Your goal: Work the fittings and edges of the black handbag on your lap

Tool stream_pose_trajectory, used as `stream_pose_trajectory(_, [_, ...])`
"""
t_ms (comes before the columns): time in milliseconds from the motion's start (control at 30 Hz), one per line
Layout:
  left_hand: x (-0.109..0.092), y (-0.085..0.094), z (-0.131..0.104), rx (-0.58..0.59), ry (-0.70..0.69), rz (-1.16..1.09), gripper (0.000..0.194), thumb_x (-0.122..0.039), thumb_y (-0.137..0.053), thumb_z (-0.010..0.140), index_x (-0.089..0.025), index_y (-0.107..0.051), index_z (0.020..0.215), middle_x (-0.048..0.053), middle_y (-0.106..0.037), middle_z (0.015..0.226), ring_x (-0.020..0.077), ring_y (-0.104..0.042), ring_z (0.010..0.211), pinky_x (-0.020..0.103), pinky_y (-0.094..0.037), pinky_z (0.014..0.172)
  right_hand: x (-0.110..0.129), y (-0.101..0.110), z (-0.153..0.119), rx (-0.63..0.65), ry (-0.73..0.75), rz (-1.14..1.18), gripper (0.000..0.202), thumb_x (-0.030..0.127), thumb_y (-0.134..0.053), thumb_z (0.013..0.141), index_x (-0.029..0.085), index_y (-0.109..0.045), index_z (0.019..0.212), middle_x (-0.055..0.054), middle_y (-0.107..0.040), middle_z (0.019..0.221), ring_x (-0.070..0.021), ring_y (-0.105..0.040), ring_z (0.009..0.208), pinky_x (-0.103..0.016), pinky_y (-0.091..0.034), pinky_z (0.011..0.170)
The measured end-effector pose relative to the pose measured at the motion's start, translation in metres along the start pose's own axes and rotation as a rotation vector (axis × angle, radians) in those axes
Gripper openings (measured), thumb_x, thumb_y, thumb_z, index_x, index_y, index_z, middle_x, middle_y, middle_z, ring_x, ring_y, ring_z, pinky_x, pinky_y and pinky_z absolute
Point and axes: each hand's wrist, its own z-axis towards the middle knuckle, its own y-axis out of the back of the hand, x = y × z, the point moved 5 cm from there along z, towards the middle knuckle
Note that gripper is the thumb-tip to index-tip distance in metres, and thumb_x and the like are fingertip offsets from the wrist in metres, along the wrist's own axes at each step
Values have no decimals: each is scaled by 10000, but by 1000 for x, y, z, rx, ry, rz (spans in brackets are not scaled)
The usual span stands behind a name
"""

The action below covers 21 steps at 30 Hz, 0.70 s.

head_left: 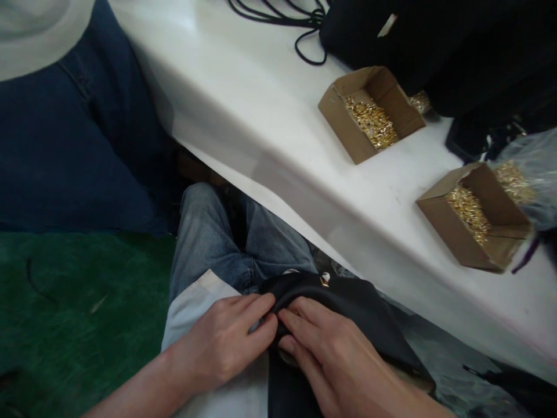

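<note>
Across my lap lies a black, smooth, leather-like bag, with a small gold metal fitting near its upper edge. My left hand is closed, its thumb and fingers pinching the bag's edge from the left. Close beside it, my right hand grips the same bag with bent fingers pressed together. The fingertips of both hands nearly meet, and what lies under them is partly hidden. A white cloth rests on my thigh beneath my left forearm.
On the white-covered table stand a cardboard box and a second cardboard box, both holding many small gold metal parts. Black cords and dark bags lie at the back. Another person's jeans show at left, above green floor.
</note>
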Motion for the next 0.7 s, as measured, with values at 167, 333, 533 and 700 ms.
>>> stream_pose_trajectory(167, [0,12,6,-57,-31,-12,263,-99,-465,1143,-77,-716,1218,178,-790,1261,245,-786,1125,335,-714,920,-3,2,0,15,-76,78,170,88,-549,1120,212,-643,1051,-53,-655,1076,-230,-639,957,-367,-570,868])
stream_pose_trajectory(333, [-3,18,14,-63,-32,-17,267,-107,-459,1140,-66,-721,1168,179,-798,1213,254,-783,1131,387,-711,1036,-11,-1,-2,-23,-55,122,179,54,-603,1088,214,-682,1088,-33,-690,1090,-218,-667,974,-363,-566,849])
stream_pose_trajectory(533, [4,6,14,67,35,-138,225,-33,-556,1028,-165,-731,1074,75,-752,1047,182,-731,976,501,-613,1215,-7,3,-15,-197,227,-54,224,87,-591,1128,164,-697,1310,-82,-777,1145,-224,-761,974,-344,-622,866])
stream_pose_trajectory(700, [5,4,16,143,14,-145,196,-56,-593,1001,-179,-722,1083,102,-757,1174,245,-729,1232,536,-570,1269,-1,8,-19,-265,301,-90,133,156,-579,1196,161,-694,1263,-64,-807,1085,-193,-791,917,-302,-621,824])
